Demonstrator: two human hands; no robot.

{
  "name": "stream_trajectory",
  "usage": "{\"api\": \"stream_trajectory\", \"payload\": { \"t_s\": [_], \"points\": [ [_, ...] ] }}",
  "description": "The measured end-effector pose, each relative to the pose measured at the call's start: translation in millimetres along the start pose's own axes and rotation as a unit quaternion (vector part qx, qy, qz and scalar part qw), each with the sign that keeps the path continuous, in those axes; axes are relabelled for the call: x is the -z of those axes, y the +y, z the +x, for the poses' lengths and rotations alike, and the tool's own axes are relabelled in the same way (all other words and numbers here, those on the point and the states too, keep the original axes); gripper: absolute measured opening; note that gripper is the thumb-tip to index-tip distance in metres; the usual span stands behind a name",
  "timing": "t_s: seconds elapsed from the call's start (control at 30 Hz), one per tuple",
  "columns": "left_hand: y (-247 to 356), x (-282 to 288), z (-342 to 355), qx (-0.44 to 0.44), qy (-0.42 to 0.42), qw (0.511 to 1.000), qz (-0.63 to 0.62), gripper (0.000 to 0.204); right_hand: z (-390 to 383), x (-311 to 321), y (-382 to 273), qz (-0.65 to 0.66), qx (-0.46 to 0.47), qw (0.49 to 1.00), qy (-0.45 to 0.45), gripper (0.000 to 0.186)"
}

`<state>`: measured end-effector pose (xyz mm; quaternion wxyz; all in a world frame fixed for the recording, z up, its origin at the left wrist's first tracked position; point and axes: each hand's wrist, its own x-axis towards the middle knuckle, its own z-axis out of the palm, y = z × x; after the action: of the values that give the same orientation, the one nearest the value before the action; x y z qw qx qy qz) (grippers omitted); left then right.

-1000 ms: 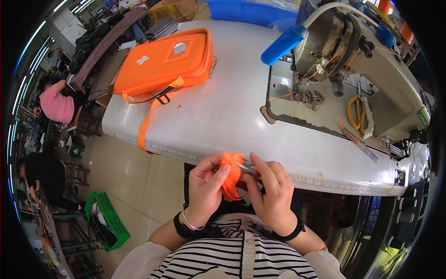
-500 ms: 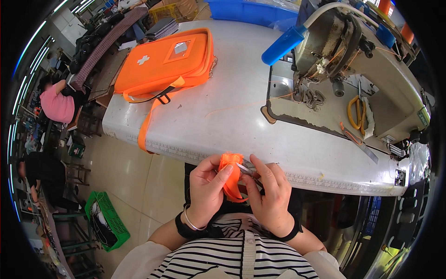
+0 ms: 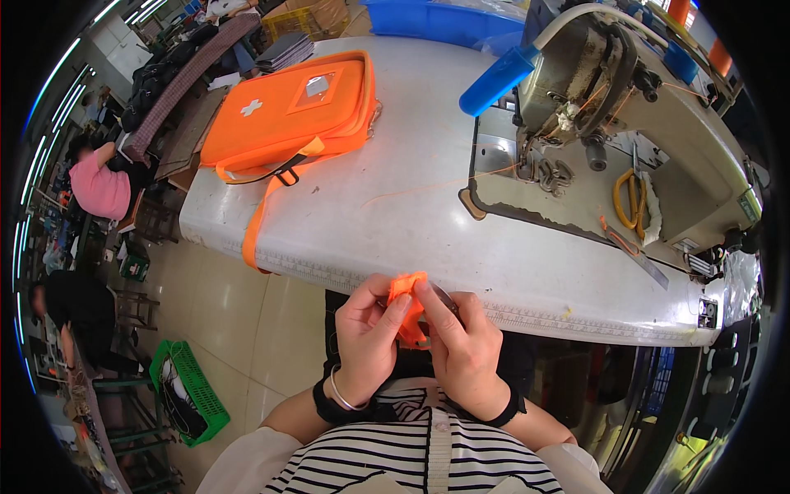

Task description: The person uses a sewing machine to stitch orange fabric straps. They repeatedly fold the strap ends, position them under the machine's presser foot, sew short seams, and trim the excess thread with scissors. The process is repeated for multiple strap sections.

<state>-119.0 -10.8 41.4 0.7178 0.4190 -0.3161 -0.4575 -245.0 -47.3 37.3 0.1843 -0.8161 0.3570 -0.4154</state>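
Note:
My left hand (image 3: 368,329) is closed, with thumb and fingers pinching an orange webbing strap (image 3: 409,290) whose folded end points up and away from me. The rest of the strap hangs down in a loop between my hands. My right hand (image 3: 467,350) is closed round small metal thread snips (image 3: 445,300), which are mostly hidden by the fingers. Its index fingertip and thumb press against the strap's right side. Both hands are just off the table's near edge. An orange bag (image 3: 288,107) with a white cross lies at the far left, its strap drooping over the edge.
On the right of the white table (image 3: 387,222) stands a sewing machine (image 3: 658,107). Yellow-handled scissors (image 3: 632,202) and a thin metal blade (image 3: 638,262) lie by it. A blue bin (image 3: 444,23) is behind; a green basket (image 3: 189,391) sits on the floor. Two people work at left.
My right hand has moved in against the strap, its index finger now touching the folded end. The snips' tip, bare before, is now covered. The hanging loop has drawn in.

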Motion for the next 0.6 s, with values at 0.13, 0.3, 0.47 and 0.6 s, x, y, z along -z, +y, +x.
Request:
{"api": "stream_trajectory", "payload": {
  "t_s": [0.13, 0.3, 0.47, 0.6],
  "points": [
    [-2.3, -0.3, -0.7, 0.008, -0.002, 1.000, -0.023, 0.016, -0.4, 0.1, 0.7, 0.115, -0.053, 0.992, -0.017, 0.046],
    [-4.7, 1.7, -1.6, 0.075, -0.004, 0.991, -0.109, 0.018, -8.6, -0.1, 2.3, 0.492, -0.227, 0.840, -0.026, 0.034],
    [-1.4, -3.0, -2.4, 0.051, -0.014, 0.995, -0.079, 0.016, -13.0, 1.4, 6.3, 0.700, -0.247, 0.669, -0.033, 0.036],
    [4.1, -1.0, -5.3, -0.004, -0.010, 0.999, 0.036, 0.013, -12.2, 7.8, 6.8, 0.723, -0.216, 0.640, -0.145, 0.036]
  ]
}}
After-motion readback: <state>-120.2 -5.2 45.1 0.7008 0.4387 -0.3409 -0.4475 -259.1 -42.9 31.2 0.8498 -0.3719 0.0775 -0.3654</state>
